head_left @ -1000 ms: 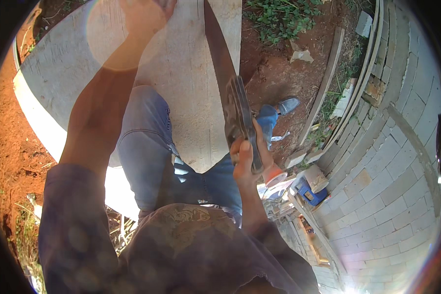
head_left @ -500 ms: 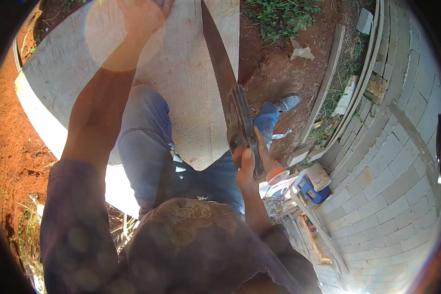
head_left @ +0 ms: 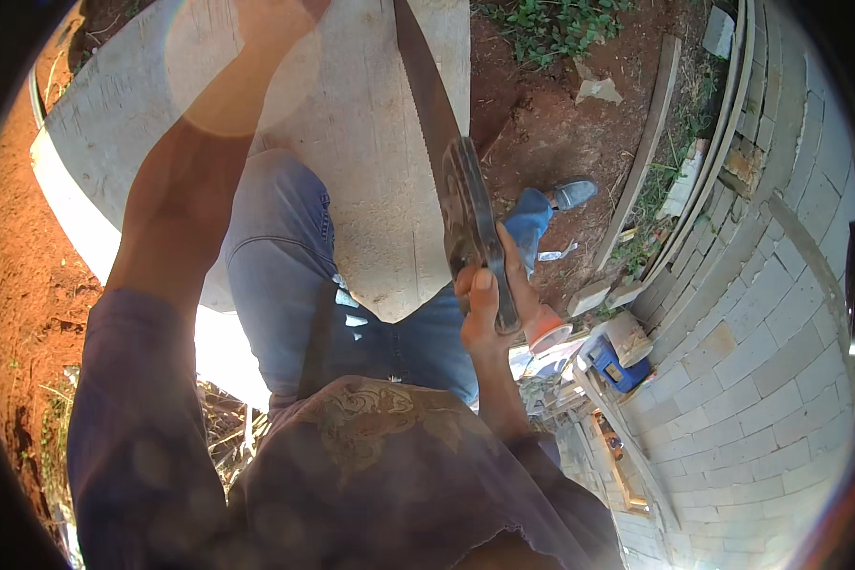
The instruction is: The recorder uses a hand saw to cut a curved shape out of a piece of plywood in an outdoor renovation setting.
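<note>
Head view, handsaw [head_left: 461, 176], long, dark, toothed

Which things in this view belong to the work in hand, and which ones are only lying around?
Work in hand:
handsaw, gripped by the right hand
wooden board, beneath the left hand

Lying around:
narrow plank on the soil
pale chunk
blue object, kind unclear
</note>
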Available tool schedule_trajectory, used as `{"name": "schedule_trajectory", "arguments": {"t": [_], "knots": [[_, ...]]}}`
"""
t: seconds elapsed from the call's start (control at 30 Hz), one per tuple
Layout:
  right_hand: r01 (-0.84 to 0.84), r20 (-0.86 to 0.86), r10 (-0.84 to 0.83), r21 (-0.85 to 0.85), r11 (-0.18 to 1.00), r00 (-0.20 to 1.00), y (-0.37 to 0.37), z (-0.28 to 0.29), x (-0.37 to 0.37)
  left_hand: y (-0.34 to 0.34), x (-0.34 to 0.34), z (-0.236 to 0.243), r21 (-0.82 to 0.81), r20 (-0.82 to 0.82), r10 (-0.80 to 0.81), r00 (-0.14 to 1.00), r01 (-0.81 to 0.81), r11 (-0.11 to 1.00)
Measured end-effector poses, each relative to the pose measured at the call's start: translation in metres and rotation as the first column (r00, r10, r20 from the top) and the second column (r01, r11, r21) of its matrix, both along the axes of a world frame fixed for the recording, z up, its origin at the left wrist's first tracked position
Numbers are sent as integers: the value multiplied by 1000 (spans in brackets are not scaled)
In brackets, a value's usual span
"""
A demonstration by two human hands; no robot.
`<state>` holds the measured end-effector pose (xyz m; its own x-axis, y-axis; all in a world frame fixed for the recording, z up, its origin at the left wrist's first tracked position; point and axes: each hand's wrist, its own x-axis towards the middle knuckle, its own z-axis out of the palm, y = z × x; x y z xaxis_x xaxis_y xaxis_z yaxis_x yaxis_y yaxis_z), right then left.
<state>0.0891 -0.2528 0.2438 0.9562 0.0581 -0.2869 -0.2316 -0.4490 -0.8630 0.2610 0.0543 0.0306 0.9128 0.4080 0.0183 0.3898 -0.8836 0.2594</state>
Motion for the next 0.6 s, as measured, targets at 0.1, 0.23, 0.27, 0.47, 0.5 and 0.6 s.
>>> {"name": "schedule_trajectory", "arguments": {"t": [0.1, 0.23, 0.27, 0.47, 0.5, 0.6], "knots": [[-15, 39, 18, -88, 996, 999, -34, 83, -66, 6, -3, -3, 26, -10, 31, 999, -31, 999], [35, 6, -35, -22, 999, 999, -9, 14, -27, -4, 3, 5, 86, -1, -2, 1000, 2, 996], [-10, 93, 15, -52, 999, 996, 17, -45, 18, -5, 6, 6, 46, -21, -8, 1000, 9, 999], [83, -38, -81, 35, 996, 996, 39, -32, 45, -11, -1, 6, -73, 5, -25, 1000, 25, 997], [6, -10, -7, -47, 999, 1000, 19, -17, 10, 5, -4, 1, -27, -4, 7, 1000, -7, 1000], [-41, -23, 42, 24, 999, 999, -26, 66, -60, 12, -10, 0, -4, -40, 30, 999, -30, 1000]]}}
